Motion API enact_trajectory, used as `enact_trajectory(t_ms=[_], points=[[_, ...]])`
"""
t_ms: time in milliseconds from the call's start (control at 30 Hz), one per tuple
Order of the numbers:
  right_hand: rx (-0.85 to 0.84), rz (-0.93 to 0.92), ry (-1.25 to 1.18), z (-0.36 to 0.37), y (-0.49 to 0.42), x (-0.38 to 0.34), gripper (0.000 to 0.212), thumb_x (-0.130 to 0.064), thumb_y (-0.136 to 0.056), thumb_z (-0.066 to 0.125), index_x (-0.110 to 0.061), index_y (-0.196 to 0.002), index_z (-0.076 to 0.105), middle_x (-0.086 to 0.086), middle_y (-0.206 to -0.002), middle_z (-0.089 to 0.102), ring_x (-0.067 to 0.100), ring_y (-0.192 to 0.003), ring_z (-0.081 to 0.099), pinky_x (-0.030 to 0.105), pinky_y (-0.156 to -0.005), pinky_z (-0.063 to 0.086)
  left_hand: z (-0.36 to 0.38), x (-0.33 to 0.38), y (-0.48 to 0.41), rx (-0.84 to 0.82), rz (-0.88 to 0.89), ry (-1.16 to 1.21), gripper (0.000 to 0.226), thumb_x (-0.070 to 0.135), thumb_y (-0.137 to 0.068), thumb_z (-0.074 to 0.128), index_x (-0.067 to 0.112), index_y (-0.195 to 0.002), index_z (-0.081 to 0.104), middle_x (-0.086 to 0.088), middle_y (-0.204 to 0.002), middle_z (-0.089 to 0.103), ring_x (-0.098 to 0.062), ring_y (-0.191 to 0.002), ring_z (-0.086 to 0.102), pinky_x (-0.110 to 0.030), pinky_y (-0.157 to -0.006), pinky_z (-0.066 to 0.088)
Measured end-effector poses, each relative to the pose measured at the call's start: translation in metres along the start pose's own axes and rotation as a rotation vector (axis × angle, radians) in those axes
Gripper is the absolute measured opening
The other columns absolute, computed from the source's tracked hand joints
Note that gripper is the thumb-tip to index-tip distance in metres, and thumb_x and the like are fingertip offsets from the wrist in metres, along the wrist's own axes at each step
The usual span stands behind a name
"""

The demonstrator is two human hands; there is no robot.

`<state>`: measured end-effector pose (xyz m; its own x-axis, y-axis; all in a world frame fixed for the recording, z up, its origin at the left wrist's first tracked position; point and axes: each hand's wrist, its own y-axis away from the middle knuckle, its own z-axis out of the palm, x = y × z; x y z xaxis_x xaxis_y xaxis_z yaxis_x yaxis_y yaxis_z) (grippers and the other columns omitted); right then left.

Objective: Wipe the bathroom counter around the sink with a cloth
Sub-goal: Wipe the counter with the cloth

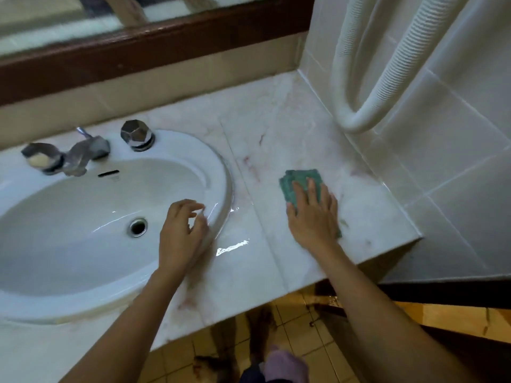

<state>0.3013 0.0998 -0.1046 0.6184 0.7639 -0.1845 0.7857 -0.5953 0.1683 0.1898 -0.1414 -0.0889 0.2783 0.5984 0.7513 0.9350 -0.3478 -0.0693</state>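
My right hand [312, 217] presses flat on the green cloth [301, 186], on the counter [276, 128] right of the sink [221, 172]; my left hand [182, 230] hovers loose, empty, at the rim

The right hand [313, 217] covers most of the green cloth [301, 181], so its near part is hidden. The sink [218, 172] is cut off by the left edge. The tap [83, 153] and the left knob [41, 158] are blurred. The white hose [387, 67] leaves the picture at the top. The mirror [83, 17] is blurred and shows nothing clear.
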Motion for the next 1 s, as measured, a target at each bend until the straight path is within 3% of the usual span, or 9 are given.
enact_trajectory(t_ms=[167,400,533,800,933,1000], points=[[-0.035,-0.024,-0.03,-0.004,-0.071,-0.053,0.058,-0.05,-0.1,0.018,-0.027,-0.153,0.013,0.008,-0.162,0.007,0.033,-0.147,0.002,0.048,-0.118,0.002,-0.028,-0.019,0.057,0.007,0.059,-0.247,0.036,0.03,-0.085,0.047,0.017,-0.11,0.069,-0.004,-0.125,0.058,-0.025,-0.116,0.054,-0.035,-0.093,0.041],[-0.03,-0.129,-0.012,0.018,-0.049,-0.087,0.055,-0.041,-0.101,0.017,-0.029,-0.153,0.006,0.004,-0.162,0.003,0.028,-0.148,-0.003,0.044,-0.118,0.006,-0.088,-0.073,0.146,0.151,-0.21,-0.505,0.051,0.026,-0.081,0.048,0.018,-0.131,0.054,-0.006,-0.153,0.037,-0.03,-0.14,0.031,-0.052,-0.102,0.032],[0.009,-0.137,-0.05,0.031,0.011,-0.1,0.055,-0.043,-0.101,0.019,-0.026,-0.153,0.014,0.005,-0.162,0.009,0.029,-0.148,0.001,0.046,-0.117,0.01,-0.108,-0.093,0.165,0.072,-0.175,-0.487,0.054,0.03,-0.088,0.043,0.023,-0.141,0.043,-0.003,-0.158,0.029,-0.022,-0.146,0.024,-0.047,-0.102,0.031],[0.001,0.081,-0.062,0.055,0.11,-0.165,0.058,-0.039,-0.101,0.018,-0.021,-0.154,0.004,0.004,-0.162,-0.003,0.029,-0.148,-0.007,0.047,-0.119,0.003,-0.128,-0.116,0.163,0.016,-0.033,-0.345,0.05,0.029,-0.089,0.046,0.02,-0.138,0.051,0.0,-0.156,0.034,-0.019,-0.143,0.03,-0.039,-0.108,0.029],[0.01,0.188,-0.075,0.072,0.166,-0.22,0.06,-0.037,-0.1,0.02,-0.016,-0.154,0.004,0.005,-0.162,-0.004,0.029,-0.148,-0.009,0.046,-0.118,0.001,-0.174,-0.148,0.173,0.043,0.075,-0.185,0.045,0.023,-0.087,0.049,0.018,-0.131,0.055,0.001,-0.152,0.041,-0.015,-0.136,0.039,-0.031,-0.104,0.031],[0.007,0.245,-0.082,0.082,0.194,-0.254,0.06,-0.036,-0.1,0.021,-0.014,-0.154,0.004,0.006,-0.162,-0.003,0.03,-0.147,-0.009,0.047,-0.117,0.002,-0.205,-0.178,0.183,0.088,0.063,-0.141,0.042,0.024,-0.087,0.049,0.017,-0.128,0.058,-0.001,-0.15,0.043,-0.018,-0.133,0.042,-0.035,-0.102,0.035]])
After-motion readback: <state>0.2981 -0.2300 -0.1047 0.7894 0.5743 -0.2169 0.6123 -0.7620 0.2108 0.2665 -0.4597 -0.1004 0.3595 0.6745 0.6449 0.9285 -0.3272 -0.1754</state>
